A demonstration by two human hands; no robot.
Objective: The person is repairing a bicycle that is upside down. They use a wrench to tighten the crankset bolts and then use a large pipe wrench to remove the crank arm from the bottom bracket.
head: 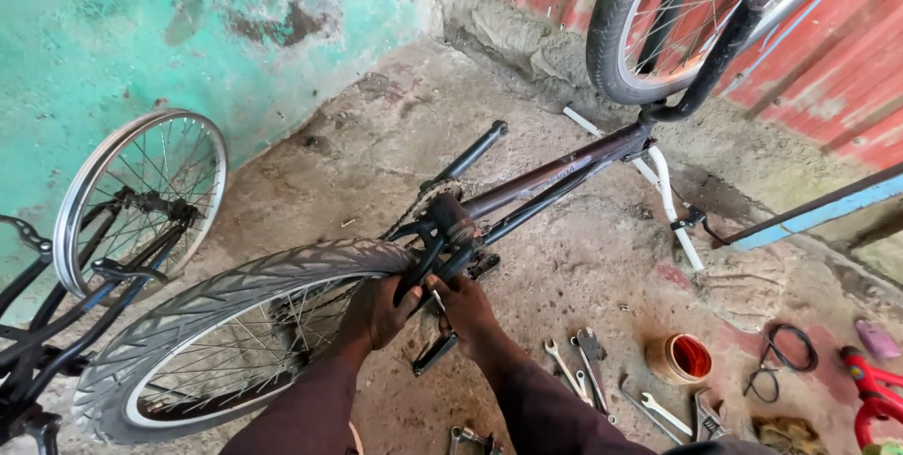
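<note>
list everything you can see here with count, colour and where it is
upturned bicycle: one, dark frame, centre on the concrete floor
rear tyre: one, grey, lower left
bare rim: one, silver, left by the green wall
wrenches: several, metal, floor lower right
round tin: one, orange, right of the wrenches
black cable loop: one, far right
left hand: one, beside the tyre at the frame
right hand: one, at the crank area

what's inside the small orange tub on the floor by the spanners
The orange tub stands open; its inside shows only as red-orange, with lighter streaks. Whether it holds grease or anything else cannot be told, and its bottom is hidden.
</note>
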